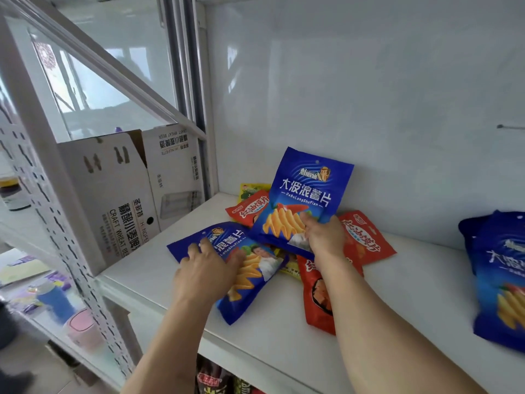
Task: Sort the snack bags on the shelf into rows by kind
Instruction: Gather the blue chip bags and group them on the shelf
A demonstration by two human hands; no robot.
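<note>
My right hand [324, 236] grips the lower edge of a blue chip bag [305, 191] and holds it upright above the pile on the white shelf [176, 282]. Lying flat on the shelf is a second blue chip bag [250, 277], and my left hand [206, 270] rests on its upper left part with fingers spread. Around and under them lie red snack bags: one behind [248, 211], one to the right [366, 240], one under my right forearm [315, 297]. A yellow bag [250, 189] peeks out at the back. At the far right sits a stack of blue chip bags [500, 274].
An open white cardboard beer carton [125, 194] stands on the left end of the shelf beside the perforated upright [56, 211]. The white back wall [369, 95] is close behind the bags. More snack packs [216, 379] show on the shelf below.
</note>
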